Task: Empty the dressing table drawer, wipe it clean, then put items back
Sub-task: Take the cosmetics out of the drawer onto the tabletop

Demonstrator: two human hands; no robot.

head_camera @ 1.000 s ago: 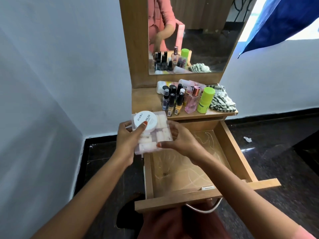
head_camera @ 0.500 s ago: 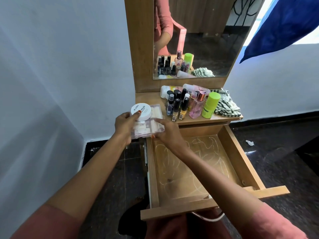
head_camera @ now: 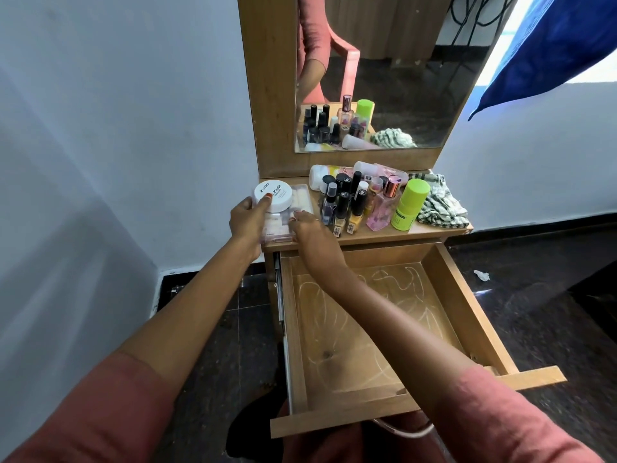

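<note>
Both hands, left hand (head_camera: 247,219) and right hand (head_camera: 309,228), grip a clear plastic box (head_camera: 289,215) topped by a white jar (head_camera: 272,195), resting on the surface (head_camera: 384,233) above the open drawer (head_camera: 367,329).

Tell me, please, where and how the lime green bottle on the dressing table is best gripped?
Grip the green bottle around its cap or upper body, coming from the front right. It stands upright, slightly tilted, at the right end of the bottle cluster; the pink perfume bottle crowds its left side, and the striped cloth on its right lies low, so that side is probably clearest.
</note>
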